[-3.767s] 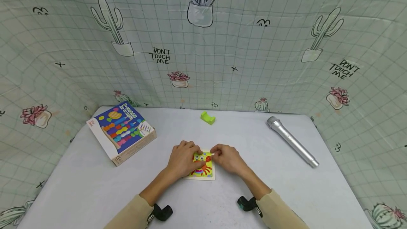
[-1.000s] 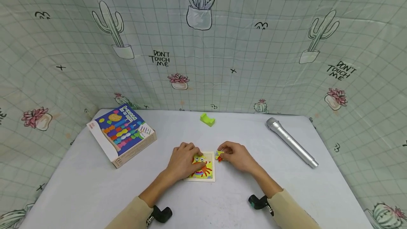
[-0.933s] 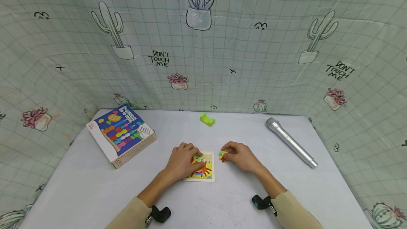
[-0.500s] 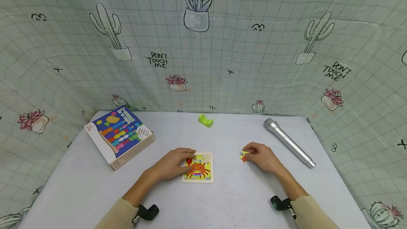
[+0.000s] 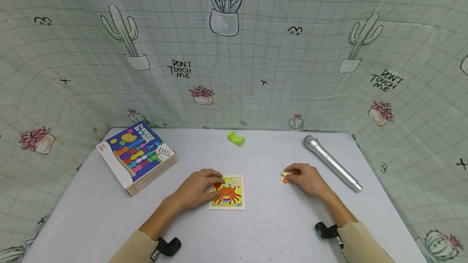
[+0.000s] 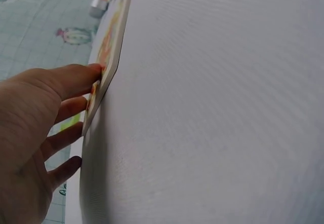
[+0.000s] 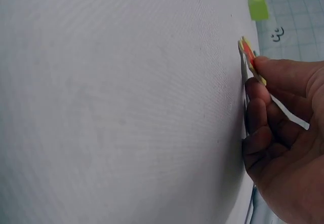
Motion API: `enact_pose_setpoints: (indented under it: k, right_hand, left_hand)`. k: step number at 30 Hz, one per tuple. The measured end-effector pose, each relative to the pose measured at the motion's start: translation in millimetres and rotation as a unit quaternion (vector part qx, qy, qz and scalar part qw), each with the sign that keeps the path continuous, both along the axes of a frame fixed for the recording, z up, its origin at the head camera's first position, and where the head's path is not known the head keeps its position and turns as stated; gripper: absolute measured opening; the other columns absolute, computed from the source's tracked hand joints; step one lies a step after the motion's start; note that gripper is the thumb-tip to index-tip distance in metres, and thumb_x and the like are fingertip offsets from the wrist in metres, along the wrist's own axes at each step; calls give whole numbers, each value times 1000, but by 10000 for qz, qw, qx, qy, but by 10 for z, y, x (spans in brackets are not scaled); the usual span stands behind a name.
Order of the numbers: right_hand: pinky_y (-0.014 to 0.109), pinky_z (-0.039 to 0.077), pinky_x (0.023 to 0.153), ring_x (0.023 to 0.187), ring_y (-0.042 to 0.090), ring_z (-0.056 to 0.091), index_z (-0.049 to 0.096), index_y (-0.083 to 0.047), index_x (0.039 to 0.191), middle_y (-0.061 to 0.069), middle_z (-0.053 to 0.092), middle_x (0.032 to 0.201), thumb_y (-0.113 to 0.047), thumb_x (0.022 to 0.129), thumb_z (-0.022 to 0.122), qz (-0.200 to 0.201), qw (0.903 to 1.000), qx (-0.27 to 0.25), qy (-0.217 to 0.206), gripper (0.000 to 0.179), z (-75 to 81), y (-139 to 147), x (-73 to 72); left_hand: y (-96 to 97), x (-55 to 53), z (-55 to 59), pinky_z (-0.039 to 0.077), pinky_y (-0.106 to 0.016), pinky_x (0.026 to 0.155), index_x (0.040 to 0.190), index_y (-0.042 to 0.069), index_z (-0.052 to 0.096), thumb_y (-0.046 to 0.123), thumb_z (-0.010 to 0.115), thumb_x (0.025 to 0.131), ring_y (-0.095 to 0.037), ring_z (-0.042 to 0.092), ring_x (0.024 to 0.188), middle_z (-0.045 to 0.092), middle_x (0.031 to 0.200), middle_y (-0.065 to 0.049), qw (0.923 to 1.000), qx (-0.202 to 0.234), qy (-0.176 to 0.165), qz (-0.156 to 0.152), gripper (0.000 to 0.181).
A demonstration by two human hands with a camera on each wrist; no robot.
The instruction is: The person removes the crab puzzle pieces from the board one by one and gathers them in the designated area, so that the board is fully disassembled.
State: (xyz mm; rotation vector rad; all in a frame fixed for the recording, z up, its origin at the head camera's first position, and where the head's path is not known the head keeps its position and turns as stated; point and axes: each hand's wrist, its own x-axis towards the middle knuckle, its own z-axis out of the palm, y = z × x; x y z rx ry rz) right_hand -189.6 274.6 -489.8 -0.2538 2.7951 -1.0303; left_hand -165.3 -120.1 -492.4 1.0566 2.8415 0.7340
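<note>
While the right hand (image 5: 306,179) pinches a jigsaw piece (image 5: 285,177) over the white counter (image 5: 265,226), right of the crab jigsaw puzzle (image 5: 229,193), the left hand (image 5: 195,189), fingers spread, rests on the puzzle's left side.

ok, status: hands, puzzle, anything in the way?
Left hand on crab puzzle; right hand pinching puzzle piece, apart from it. Puzzle's far-right corner unfilled. Green block, microphone not between piece and puzzle.

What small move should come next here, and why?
Probably lower the puzzle piece onto the table and release it: the right hand pinches it close above that surface, well to the right of the crab puzzle, whose upper-right corner shows a bare gap.
</note>
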Motion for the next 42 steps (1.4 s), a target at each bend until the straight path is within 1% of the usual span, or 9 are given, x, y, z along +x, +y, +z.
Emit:
enact_pose_setpoints:
  k: [4,9,15,20,25,31,36,42]
  right_hand:
    - [34,47,75,83,13,59,75,-12,110,-3,67,90,-19,94,69,100,9999,28,58,18,-14,16,-8]
    - [34,48,75,84,12,60,75,-12,110,-3,69,91,-17,94,68,187,9998,41,115,18,0,19,-22]
    - [35,48,75,85,13,60,76,-12,110,-2,71,93,-15,94,67,183,9997,67,129,18,28,27,-35]
    - [35,47,76,86,14,59,76,-13,109,-1,69,94,-16,94,68,180,9996,127,149,17,6,40,-25]
    - [34,47,75,85,15,57,77,-13,108,0,67,94,-12,93,68,145,9994,124,276,17,-25,31,-21]
    - [31,45,70,80,15,53,77,-14,104,0,62,89,-13,93,69,153,9990,170,372,13,-40,3,-16]
    - [31,45,70,80,15,53,76,-14,103,0,61,89,-12,93,69,116,9992,159,350,13,-36,-2,-2]
    - [32,45,71,81,15,53,77,-14,104,0,61,90,-9,94,67,201,9990,134,379,15,-28,6,2]
  left_hand:
    - [-7,7,-12,45,-49,103,124,15,73,32,75,90,-25,57,124,63,130,-2,10000,62,-52,-13,38]
    - [-12,5,-38,44,-49,105,127,16,71,33,73,92,-25,56,127,62,133,-1,9998,91,-180,32,39]
    - [-23,-13,-21,42,-51,107,131,13,68,32,72,93,-27,53,130,59,138,-4,9992,154,-358,-95,43]
    - [-25,1,-40,42,-52,107,131,12,68,30,72,93,-28,53,131,59,138,-5,9992,184,-336,-141,42]
    - [-25,12,-51,42,-51,108,131,12,68,29,72,92,-28,53,131,59,138,-4,9995,118,-277,-84,43]
    - [-27,23,-26,41,-53,108,130,12,68,28,72,92,-29,52,131,60,138,-5,9994,148,-301,-86,41]
    - [-29,21,-31,41,-52,108,131,12,68,28,72,93,-29,52,132,60,138,-5,9994,165,-278,-101,42]
    - [-35,17,-62,42,-52,107,130,11,68,29,73,92,-28,53,130,60,137,-6,9996,212,-166,-122,42]
